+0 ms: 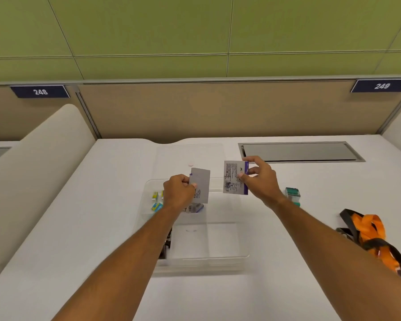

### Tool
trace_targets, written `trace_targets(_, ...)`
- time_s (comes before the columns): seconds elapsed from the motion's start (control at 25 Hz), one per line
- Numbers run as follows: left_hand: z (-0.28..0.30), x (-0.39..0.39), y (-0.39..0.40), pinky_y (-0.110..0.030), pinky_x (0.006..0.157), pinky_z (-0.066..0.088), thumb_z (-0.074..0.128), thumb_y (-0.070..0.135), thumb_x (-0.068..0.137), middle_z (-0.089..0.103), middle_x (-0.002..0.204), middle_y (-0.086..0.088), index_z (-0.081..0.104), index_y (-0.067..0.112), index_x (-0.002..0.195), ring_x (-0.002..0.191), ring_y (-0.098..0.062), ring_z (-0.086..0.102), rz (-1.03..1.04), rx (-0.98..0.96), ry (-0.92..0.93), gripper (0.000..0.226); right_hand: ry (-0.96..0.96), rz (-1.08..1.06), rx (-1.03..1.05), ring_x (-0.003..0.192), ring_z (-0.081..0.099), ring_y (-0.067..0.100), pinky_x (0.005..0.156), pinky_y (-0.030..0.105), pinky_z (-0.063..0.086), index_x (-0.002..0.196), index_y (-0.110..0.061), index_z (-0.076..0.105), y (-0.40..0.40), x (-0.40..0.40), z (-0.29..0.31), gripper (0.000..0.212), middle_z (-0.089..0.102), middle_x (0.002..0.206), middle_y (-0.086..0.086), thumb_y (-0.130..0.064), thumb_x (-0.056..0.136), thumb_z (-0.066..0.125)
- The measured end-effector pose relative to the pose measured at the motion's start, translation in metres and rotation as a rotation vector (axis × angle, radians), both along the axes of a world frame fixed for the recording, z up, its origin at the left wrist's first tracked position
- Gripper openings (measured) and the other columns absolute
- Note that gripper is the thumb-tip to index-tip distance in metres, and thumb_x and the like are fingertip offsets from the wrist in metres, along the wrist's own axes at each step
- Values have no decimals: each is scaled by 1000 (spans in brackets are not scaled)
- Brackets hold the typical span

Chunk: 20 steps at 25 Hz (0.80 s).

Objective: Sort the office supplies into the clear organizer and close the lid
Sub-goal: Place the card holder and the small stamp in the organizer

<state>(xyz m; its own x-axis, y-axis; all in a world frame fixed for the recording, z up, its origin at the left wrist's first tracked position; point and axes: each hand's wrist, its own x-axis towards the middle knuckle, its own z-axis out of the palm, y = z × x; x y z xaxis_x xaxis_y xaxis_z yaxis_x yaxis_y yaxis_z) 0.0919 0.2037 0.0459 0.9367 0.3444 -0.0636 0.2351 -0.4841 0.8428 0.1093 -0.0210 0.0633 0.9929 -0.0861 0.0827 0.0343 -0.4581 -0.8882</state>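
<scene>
Sorting step: my left hand (180, 189) pinches a grey card (202, 185), right hand (259, 179) pinches a printed card (233, 177), both above the clear organizer (227, 256) w/ lid open. Next, prob.: drop cards into one compartment.

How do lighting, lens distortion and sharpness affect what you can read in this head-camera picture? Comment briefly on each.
Head view: even, soft light, only faint shadows on the white desk; wide-angle lens bows the partition edges; the clear organizer nearly vanishes against the desk; print on the card in the right hand is too soft to read, as on the grey card in the left hand.
</scene>
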Motion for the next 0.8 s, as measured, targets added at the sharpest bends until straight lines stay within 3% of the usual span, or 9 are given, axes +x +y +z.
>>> trace_targets(0.08, -2, 0, 16, -39, 77, 58, 70, 17, 83, 71, 83, -7, 69, 14, 87, 86, -23, 68, 27, -7, 13, 5, 1, 0, -100, 91, 67, 23, 77, 43, 60, 109, -27, 55, 15, 5, -6, 29, 69, 98, 4, -21, 84, 70)
trace_targets(0.16, -5, 2, 29, -38, 78, 58, 70, 18, 83, 70, 83, -5, 67, 16, 86, 87, -23, 68, 38, -21, 25, 4, 34, 1, -194, 86, 67, 23, 66, 31, 58, 101, -28, 56, 29, 10, -12, 22, 67, 87, -2, -21, 84, 67)
trace_targets(0.28, -8, 5, 41, -40, 79, 58, 70, 17, 83, 71, 85, -5, 67, 16, 85, 86, -22, 68, 41, -57, 41, 3, 125, 8, -299, 85, 67, 27, 52, 17, 43, 99, -22, 55, 47, 20, -23, 16, 70, 87, 4, -17, 85, 61)
trace_targets(0.36, -9, 6, 45, -41, 77, 59, 70, 17, 83, 71, 84, -4, 66, 18, 83, 85, -21, 69, 46, -76, 44, 3, 183, 20, -357, 86, 65, 27, 57, 22, 47, 99, -19, 55, 55, 25, -30, 17, 71, 98, 10, -13, 84, 57)
trace_targets(0.48, -14, 8, 50, -42, 77, 59, 70, 17, 83, 70, 79, -2, 64, 22, 79, 85, -20, 69, 46, -98, 50, 8, 303, 28, -385, 95, 61, 31, 78, 38, 56, 101, -14, 55, 63, 32, -40, 20, 62, 106, 12, -8, 82, 56)
trace_targets(0.68, -21, 10, 50, -43, 82, 57, 70, 15, 83, 72, 82, -7, 66, 19, 84, 89, -22, 69, 2, -128, 91, 5, 313, 89, -613, 88, 63, 30, 71, 32, 53, 98, -3, 64, 69, 37, -49, 19, 67, 100, 14, -4, 82, 55)
trace_targets(0.8, -21, 12, 44, -40, 82, 57, 71, 16, 83, 72, 85, -5, 67, 19, 86, 89, -21, 69, -9, -106, 99, 5, 302, 121, -673, 96, 64, 32, 79, 36, 56, 101, -1, 65, 70, 36, -52, 21, 67, 103, 15, -4, 82, 57)
